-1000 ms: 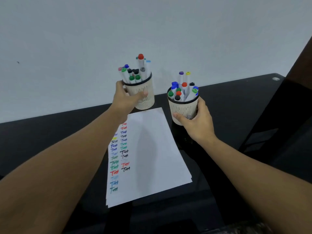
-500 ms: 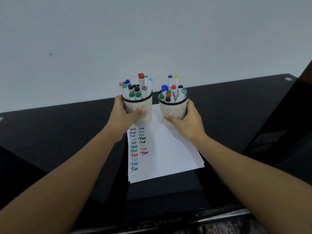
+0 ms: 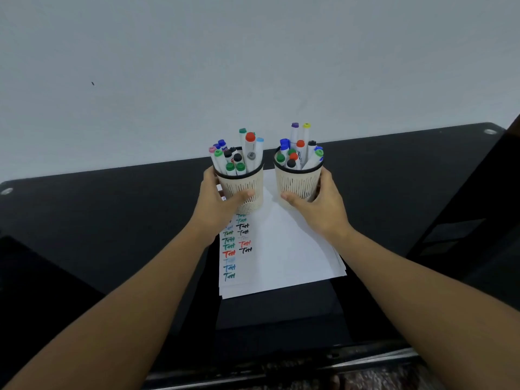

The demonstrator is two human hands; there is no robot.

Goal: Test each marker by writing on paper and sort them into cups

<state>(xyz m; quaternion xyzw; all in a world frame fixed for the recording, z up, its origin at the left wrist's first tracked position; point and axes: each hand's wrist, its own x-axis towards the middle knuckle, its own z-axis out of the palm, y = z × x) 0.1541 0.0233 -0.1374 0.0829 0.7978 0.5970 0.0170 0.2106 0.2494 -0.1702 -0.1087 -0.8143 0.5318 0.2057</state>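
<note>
We note both cups now sit side by side on the far end of the paper (image 3: pixel 284 249), near each other but not touching; a second ago they were further apart, the left cup (image 3: pixel 244 190) raised off the sheet's far-left corner and the right cup (image 3: pixel 298 184) off to the right over the black table (image 3: pixel 112 220). Our left hand (image 3: pixel 216 204) wraps the left cup, thumb across its front and fingers behind; our right hand (image 3: pixel 320 206) grips the right cup the same way. Whether the cup bases rest fully on the sheet we cannot tell. Every marker in view is capped and standing in one cup or the other: the left marker bundle (image 3: pixel 239 156) and the right marker bundle (image 3: pixel 299 153); none lies loose. The sheet carries two columns of coloured "Test" marks (image 3: pixel 233 249) down its left side. We judge testing and sorting finished, and bringing the cups together reads as a closing display; only release remains.
</note>
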